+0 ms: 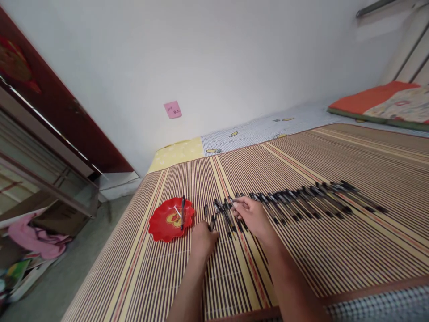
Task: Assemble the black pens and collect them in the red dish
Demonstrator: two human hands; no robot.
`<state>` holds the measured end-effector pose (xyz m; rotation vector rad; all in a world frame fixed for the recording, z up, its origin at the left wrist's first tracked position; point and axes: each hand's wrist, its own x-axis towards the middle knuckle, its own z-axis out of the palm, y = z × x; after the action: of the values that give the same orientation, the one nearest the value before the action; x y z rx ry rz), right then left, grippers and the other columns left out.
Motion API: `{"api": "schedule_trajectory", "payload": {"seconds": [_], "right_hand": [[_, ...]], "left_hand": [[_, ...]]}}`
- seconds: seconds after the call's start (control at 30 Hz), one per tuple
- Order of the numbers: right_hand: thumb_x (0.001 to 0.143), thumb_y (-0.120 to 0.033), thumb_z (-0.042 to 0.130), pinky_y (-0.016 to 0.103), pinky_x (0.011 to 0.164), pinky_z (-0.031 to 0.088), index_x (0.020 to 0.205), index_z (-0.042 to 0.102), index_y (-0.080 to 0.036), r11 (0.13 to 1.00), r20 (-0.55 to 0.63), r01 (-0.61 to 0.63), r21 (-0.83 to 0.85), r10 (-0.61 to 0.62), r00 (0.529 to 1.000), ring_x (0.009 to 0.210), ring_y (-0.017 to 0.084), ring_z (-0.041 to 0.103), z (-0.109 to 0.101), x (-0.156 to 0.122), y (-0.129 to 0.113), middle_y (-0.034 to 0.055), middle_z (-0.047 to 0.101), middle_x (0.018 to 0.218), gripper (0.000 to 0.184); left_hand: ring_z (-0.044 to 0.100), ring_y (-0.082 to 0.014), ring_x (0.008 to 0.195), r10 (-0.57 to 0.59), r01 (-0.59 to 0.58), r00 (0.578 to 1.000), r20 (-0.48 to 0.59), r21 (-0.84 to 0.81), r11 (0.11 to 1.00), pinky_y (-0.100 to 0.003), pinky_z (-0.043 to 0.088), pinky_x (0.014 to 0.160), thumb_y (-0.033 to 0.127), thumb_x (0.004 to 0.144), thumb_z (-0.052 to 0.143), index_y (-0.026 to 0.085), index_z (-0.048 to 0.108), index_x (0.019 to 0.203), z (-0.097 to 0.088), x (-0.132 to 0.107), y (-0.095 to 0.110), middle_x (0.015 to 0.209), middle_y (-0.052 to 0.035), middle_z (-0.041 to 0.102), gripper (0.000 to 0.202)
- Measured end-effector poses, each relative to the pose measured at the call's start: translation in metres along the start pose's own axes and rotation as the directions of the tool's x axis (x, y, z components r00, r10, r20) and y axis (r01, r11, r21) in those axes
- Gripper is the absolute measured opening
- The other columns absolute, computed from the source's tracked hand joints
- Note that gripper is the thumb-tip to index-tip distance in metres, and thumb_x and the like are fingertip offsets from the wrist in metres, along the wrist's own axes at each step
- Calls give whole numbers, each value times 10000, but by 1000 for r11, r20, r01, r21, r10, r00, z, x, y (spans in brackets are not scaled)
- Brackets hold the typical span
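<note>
My left hand is closed around a dark pen whose end sticks up above the fingers. Another dark pen end shows close beside that hand. My right hand pinches a black pen between thumb and fingertips, over the left part of a long row of black pens. These lie side by side, slanted, on a striped bamboo mat. To the left of my left hand is a red scalloped plate with a yellow design. One dark pen and a thin white stick-like thing lie on it.
The mat covers a bed with a patterned sheet along the white wall. A folded orange quilt lies at the far right. Beyond the left edge are the floor, a glass-sided cabinet and a pink cloth.
</note>
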<state>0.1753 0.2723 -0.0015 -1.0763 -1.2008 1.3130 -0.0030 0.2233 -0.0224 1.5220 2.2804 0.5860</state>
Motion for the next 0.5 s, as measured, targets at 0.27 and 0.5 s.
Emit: {"api": "schedule_trajectory", "payload": {"seconds": [0.27, 0.5], "right_hand": [[787, -372, 639, 224, 482, 446, 907, 702, -162, 997, 37, 14, -71, -12, 999, 587, 149, 644, 6, -1, 7, 24, 687, 705, 250], [722, -481, 748, 206, 484, 454, 831, 703, -165, 974, 269, -133, 182, 81, 960, 586, 119, 632, 27, -13, 5, 39, 708, 772, 338]], "left_hand": [[379, -102, 509, 55, -29, 997, 52, -414, 910, -237, 281, 535, 268, 739, 618, 239, 344, 566, -11, -16, -18, 539, 77, 339, 326], [358, -77, 519, 158, 37, 971, 179, -767, 641, -205, 277, 514, 441, 679, 738, 204, 481, 672, -18, -40, -16, 593, 69, 425, 350]]}}
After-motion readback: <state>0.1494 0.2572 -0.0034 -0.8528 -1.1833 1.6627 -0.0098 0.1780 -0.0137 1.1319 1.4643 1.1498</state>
